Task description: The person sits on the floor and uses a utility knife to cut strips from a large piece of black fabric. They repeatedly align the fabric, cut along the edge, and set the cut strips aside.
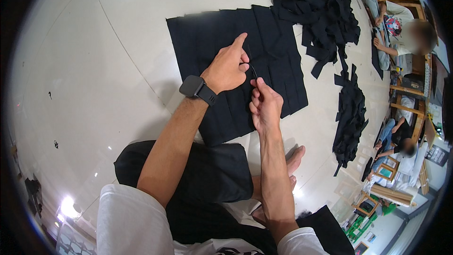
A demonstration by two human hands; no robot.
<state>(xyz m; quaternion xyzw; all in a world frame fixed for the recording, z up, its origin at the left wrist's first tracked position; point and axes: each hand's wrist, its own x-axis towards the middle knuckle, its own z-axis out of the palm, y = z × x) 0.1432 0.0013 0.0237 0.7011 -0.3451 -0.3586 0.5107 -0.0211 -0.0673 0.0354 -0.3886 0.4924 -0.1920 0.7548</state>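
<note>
Black cloth strips [226,33] lie side by side, partly overlapping, as a dark panel on the floor before me. Over its middle is my left hand [225,68], with a black watch [192,86] on the wrist. Its index finger points away from me, while the other fingers curl in at one end of a thin black strip [254,72]. Close by on the right, my right hand [265,101] pinches the strip's near end between thumb and fingertips. Whether the strip is thread or narrow cloth is too small to tell.
A large tangled heap of black strips [325,12] lies at the far right, with a smaller heap [350,120] nearer. Two people sit on the floor at the right, beside wooden furniture [403,87]. Small dark scraps [55,144] dot the glossy tiles [94,89] at left.
</note>
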